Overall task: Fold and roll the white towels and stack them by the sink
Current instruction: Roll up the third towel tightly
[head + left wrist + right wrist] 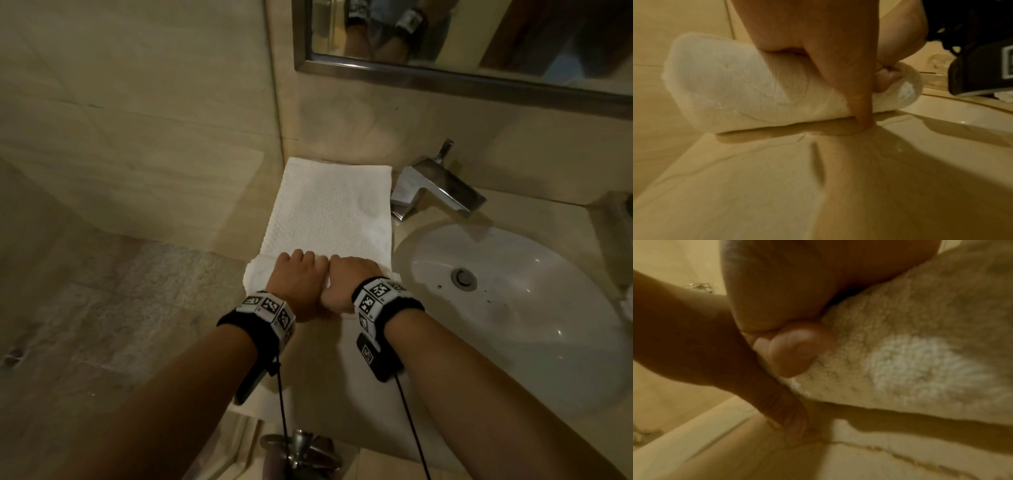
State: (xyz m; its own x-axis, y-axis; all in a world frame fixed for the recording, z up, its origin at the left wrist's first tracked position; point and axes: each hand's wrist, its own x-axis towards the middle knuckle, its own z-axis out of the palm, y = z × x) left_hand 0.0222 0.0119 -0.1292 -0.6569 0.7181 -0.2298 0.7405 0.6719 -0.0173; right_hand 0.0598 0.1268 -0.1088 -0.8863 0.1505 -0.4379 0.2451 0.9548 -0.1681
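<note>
A white towel [325, 212] lies folded in a long strip on the counter, left of the sink [513, 301]. Its near end is rolled up into a short roll [731, 84], also filling the right wrist view [910, 361]. My left hand [296, 274] and right hand [346, 277] sit side by side on the roll, fingers curled over its top and thumbs behind it. The left thumb [859, 105] reaches down to the counter. The fingertips are hidden behind the roll in the head view.
A chrome faucet [435, 188] stands just right of the towel's far end. The beige counter [342, 394] ends close at the left, with tiled floor [120, 308] below. A wall and mirror [462, 41] rise behind. A metal fitting [301, 448] shows under the counter's front.
</note>
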